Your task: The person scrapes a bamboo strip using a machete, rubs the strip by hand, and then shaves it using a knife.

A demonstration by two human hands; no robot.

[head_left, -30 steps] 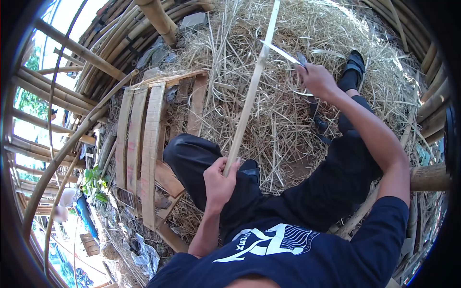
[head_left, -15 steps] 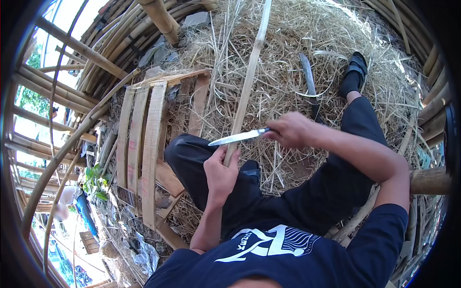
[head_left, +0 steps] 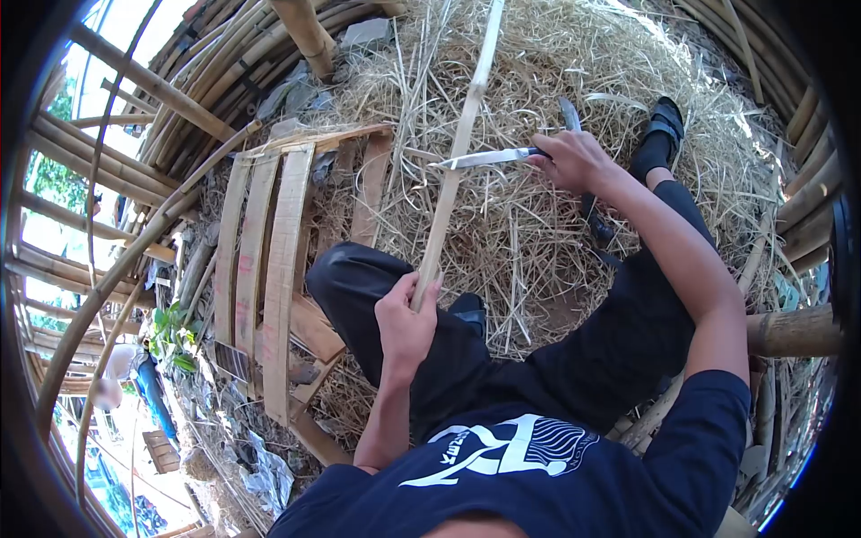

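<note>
A long pale bamboo strip (head_left: 445, 202) slants up and away from my lap. My left hand (head_left: 406, 323) is closed round its lower end, near my left knee. In my right hand (head_left: 569, 161) is the dark handle of a knife (head_left: 489, 159), whose bright blade lies across the strip's middle, pointing left. A second, larger blade (head_left: 569, 114) lies on the shavings behind my right hand, partly hidden by it.
Bamboo shavings (head_left: 529, 242) cover the ground. A slatted wooden pallet (head_left: 282, 269) lies at the left. Bamboo poles (head_left: 152, 90) form a wall beyond it. A bamboo pole (head_left: 794, 332) juts in at the right. Another person (head_left: 152, 390) is outside at the far left.
The knife first came down along the strip to near my left hand, then moved up to the strip's middle. The strip's far end has shifted left. My left hand keeps its hold.
</note>
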